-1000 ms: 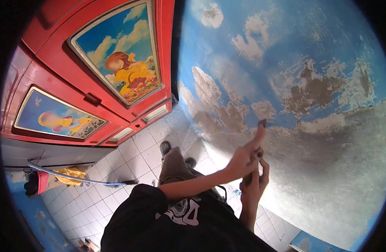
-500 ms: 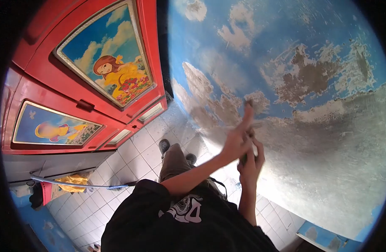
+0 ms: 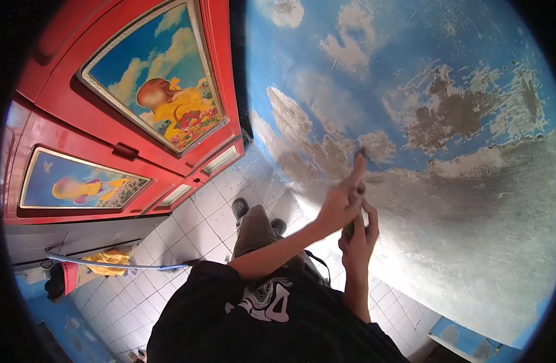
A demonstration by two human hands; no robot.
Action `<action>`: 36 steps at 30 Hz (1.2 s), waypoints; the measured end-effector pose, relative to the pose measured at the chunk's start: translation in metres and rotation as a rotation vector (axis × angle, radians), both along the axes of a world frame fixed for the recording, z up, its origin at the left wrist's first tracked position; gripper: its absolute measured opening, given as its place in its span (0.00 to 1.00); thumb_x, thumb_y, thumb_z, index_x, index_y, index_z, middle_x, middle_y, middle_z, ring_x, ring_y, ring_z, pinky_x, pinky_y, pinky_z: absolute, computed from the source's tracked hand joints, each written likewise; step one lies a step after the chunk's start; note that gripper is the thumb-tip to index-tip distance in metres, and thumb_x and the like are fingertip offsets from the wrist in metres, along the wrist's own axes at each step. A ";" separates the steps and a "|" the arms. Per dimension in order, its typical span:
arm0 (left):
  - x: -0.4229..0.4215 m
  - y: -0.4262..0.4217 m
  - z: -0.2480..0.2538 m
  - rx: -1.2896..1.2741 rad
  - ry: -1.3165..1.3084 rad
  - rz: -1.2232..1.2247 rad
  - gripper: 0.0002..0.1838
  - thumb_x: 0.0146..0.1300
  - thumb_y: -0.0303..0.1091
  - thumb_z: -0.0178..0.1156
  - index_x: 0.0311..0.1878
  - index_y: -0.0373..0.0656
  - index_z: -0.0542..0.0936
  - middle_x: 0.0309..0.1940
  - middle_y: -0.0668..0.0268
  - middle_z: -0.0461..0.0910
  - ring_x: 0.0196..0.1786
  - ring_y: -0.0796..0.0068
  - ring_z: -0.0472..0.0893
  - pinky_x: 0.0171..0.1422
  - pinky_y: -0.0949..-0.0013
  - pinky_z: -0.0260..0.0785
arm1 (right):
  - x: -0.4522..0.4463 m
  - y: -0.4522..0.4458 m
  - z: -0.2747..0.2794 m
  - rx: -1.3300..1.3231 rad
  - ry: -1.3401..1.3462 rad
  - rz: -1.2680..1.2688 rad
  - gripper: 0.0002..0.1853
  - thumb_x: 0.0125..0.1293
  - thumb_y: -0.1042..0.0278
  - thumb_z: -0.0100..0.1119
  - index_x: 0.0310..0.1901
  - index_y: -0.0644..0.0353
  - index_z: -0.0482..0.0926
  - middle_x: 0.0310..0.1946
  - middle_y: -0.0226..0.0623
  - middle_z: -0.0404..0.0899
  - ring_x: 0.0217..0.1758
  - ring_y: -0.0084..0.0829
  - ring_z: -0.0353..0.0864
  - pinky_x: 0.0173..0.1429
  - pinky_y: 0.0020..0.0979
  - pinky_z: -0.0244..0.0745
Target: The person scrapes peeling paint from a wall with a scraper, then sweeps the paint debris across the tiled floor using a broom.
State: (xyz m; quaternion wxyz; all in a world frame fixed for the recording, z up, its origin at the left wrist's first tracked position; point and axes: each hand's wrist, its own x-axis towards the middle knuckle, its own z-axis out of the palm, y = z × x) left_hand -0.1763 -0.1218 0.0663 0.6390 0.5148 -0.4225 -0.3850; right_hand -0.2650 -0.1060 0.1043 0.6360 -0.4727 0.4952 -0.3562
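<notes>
My left hand [image 3: 343, 204] reaches up against the blue wall [image 3: 326, 54], its fingers closed round a small dark tool [image 3: 361, 151] whose tip meets a peeled patch [image 3: 378, 147]. Just below and right, my right hand [image 3: 359, 236] is closed round the tool's lower part, which looks dark green between the fingers. Most of the tool is hidden by the two hands. Bare grey plaster [image 3: 471, 242] covers the lower wall beside them.
A red cabinet [image 3: 126, 130] with picture panels stands at the left. A blue-handled broom [image 3: 120, 265] lies near a yellow bag [image 3: 107, 260] and a pink item [image 3: 68, 278]. Below are white floor tiles [image 3: 199, 212] and my shoes. A blue ledge [image 3: 465, 342] shows at lower right.
Since the first frame, both hands have moved left and slightly up, with the tool tip shifted along the wall. From half a second ago they differ only slightly.
</notes>
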 end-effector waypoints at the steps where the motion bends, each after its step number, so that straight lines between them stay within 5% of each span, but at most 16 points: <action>1: -0.006 0.005 0.006 -0.045 0.037 -0.022 0.37 0.53 0.20 0.45 0.68 0.46 0.49 0.67 0.56 0.51 0.38 0.73 0.73 0.40 0.76 0.66 | -0.008 0.006 0.000 -0.030 0.026 -0.048 0.11 0.65 0.70 0.45 0.48 0.59 0.68 0.14 0.22 0.64 0.10 0.10 0.53 0.12 0.17 0.43; 2: -0.012 0.009 0.013 -0.090 0.075 -0.045 0.34 0.58 0.22 0.46 0.68 0.46 0.48 0.68 0.60 0.49 0.41 0.81 0.72 0.42 0.78 0.65 | -0.014 0.008 0.002 -0.080 0.079 -0.044 0.11 0.65 0.70 0.45 0.48 0.59 0.68 0.14 0.23 0.65 0.10 0.10 0.53 0.12 0.17 0.43; 6: -0.015 -0.003 0.002 -0.116 0.052 -0.066 0.32 0.59 0.21 0.45 0.67 0.45 0.51 0.68 0.63 0.51 0.44 0.85 0.71 0.41 0.79 0.64 | -0.018 0.012 0.005 -0.031 0.095 -0.074 0.10 0.66 0.69 0.44 0.48 0.58 0.67 0.15 0.23 0.66 0.10 0.10 0.54 0.11 0.17 0.43; 8: -0.001 -0.015 -0.006 -0.045 0.006 -0.111 0.38 0.48 0.16 0.45 0.66 0.47 0.55 0.60 0.51 0.62 0.27 0.75 0.68 0.32 0.76 0.64 | -0.006 0.019 -0.007 -0.079 0.117 -0.088 0.10 0.67 0.67 0.44 0.48 0.58 0.67 0.13 0.21 0.61 0.10 0.09 0.50 0.12 0.17 0.42; 14: -0.018 0.013 -0.014 -0.154 -0.016 0.091 0.29 0.53 0.16 0.46 0.61 0.45 0.64 0.56 0.57 0.69 0.23 0.79 0.65 0.28 0.79 0.61 | -0.050 0.009 0.005 -0.095 0.175 -0.033 0.14 0.65 0.68 0.46 0.52 0.56 0.67 0.12 0.20 0.59 0.10 0.10 0.49 0.13 0.16 0.41; 17: -0.007 0.037 -0.032 -0.051 -0.016 0.165 0.21 0.58 0.21 0.49 0.57 0.44 0.69 0.50 0.60 0.75 0.22 0.82 0.63 0.27 0.80 0.60 | -0.065 0.017 0.007 -0.033 0.204 0.024 0.16 0.62 0.72 0.48 0.52 0.57 0.65 0.14 0.22 0.61 0.11 0.10 0.51 0.13 0.16 0.42; 18: 0.003 0.047 -0.030 0.136 -0.063 0.120 0.20 0.59 0.24 0.51 0.57 0.45 0.70 0.41 0.61 0.78 0.23 0.82 0.65 0.28 0.80 0.61 | -0.066 0.021 0.009 0.039 0.215 0.070 0.18 0.59 0.75 0.49 0.53 0.57 0.64 0.15 0.24 0.62 0.11 0.11 0.52 0.14 0.16 0.42; 19: 0.011 0.055 -0.025 0.301 0.010 0.037 0.21 0.60 0.27 0.53 0.58 0.46 0.68 0.38 0.62 0.76 0.27 0.84 0.67 0.31 0.81 0.62 | -0.069 0.022 0.012 0.142 0.151 0.139 0.22 0.55 0.79 0.49 0.53 0.58 0.63 0.20 0.30 0.68 0.13 0.12 0.56 0.15 0.16 0.47; 22: 0.033 0.073 -0.051 0.188 0.074 0.009 0.21 0.60 0.29 0.54 0.58 0.46 0.67 0.40 0.63 0.75 0.32 0.84 0.70 0.32 0.80 0.64 | -0.068 0.024 0.014 0.229 -0.023 0.482 0.27 0.52 0.80 0.49 0.57 0.61 0.60 0.35 0.46 0.74 0.18 0.18 0.64 0.22 0.20 0.59; 25: 0.044 0.075 -0.065 0.019 0.025 0.070 0.18 0.61 0.30 0.53 0.55 0.42 0.69 0.43 0.64 0.73 0.37 0.83 0.73 0.34 0.79 0.67 | -0.064 0.017 0.028 0.207 -0.251 0.616 0.29 0.56 0.83 0.49 0.61 0.64 0.56 0.44 0.51 0.72 0.27 0.24 0.71 0.29 0.23 0.68; 27: 0.048 0.078 -0.057 0.117 0.379 0.026 0.14 0.62 0.30 0.53 0.50 0.37 0.70 0.40 0.63 0.74 0.38 0.80 0.76 0.33 0.78 0.70 | -0.056 0.011 0.041 0.032 -0.165 0.673 0.27 0.57 0.81 0.51 0.59 0.66 0.58 0.50 0.50 0.71 0.33 0.29 0.76 0.35 0.26 0.71; 30: 0.044 0.076 -0.046 0.195 0.426 0.025 0.13 0.61 0.34 0.55 0.45 0.35 0.72 0.28 0.66 0.75 0.25 0.82 0.75 0.24 0.79 0.68 | -0.043 0.001 0.057 -0.566 0.278 0.556 0.13 0.55 0.78 0.54 0.44 0.64 0.75 0.41 0.43 0.74 0.36 0.29 0.75 0.41 0.27 0.70; 31: 0.041 0.075 -0.043 0.260 0.428 0.005 0.14 0.61 0.35 0.55 0.45 0.35 0.72 0.22 0.67 0.75 0.20 0.83 0.74 0.21 0.79 0.66 | -0.034 -0.004 0.062 -0.566 0.285 0.558 0.13 0.55 0.78 0.54 0.44 0.64 0.75 0.41 0.43 0.74 0.36 0.29 0.75 0.41 0.27 0.70; 33: 0.023 0.066 -0.060 0.309 0.336 0.026 0.15 0.61 0.38 0.55 0.43 0.35 0.73 0.15 0.70 0.72 0.14 0.84 0.71 0.18 0.80 0.63 | -0.013 -0.014 0.068 -0.984 0.225 0.529 0.08 0.52 0.77 0.56 0.36 0.62 0.77 0.35 0.41 0.73 0.36 0.26 0.74 0.42 0.26 0.67; 34: 0.016 0.061 -0.060 0.294 0.361 -0.026 0.15 0.61 0.39 0.56 0.43 0.35 0.73 0.14 0.70 0.71 0.13 0.84 0.71 0.18 0.81 0.63 | 0.005 -0.009 0.053 -0.781 -0.074 0.405 0.06 0.55 0.70 0.54 0.27 0.64 0.72 0.25 0.38 0.72 0.29 0.28 0.73 0.37 0.27 0.68; 36: 0.008 0.058 -0.065 0.262 0.435 -0.127 0.17 0.62 0.39 0.54 0.46 0.35 0.73 0.19 0.67 0.75 0.14 0.85 0.70 0.18 0.82 0.63 | 0.016 -0.012 0.046 -0.756 -0.048 0.412 0.06 0.54 0.73 0.52 0.23 0.63 0.70 0.20 0.37 0.71 0.24 0.26 0.71 0.31 0.25 0.67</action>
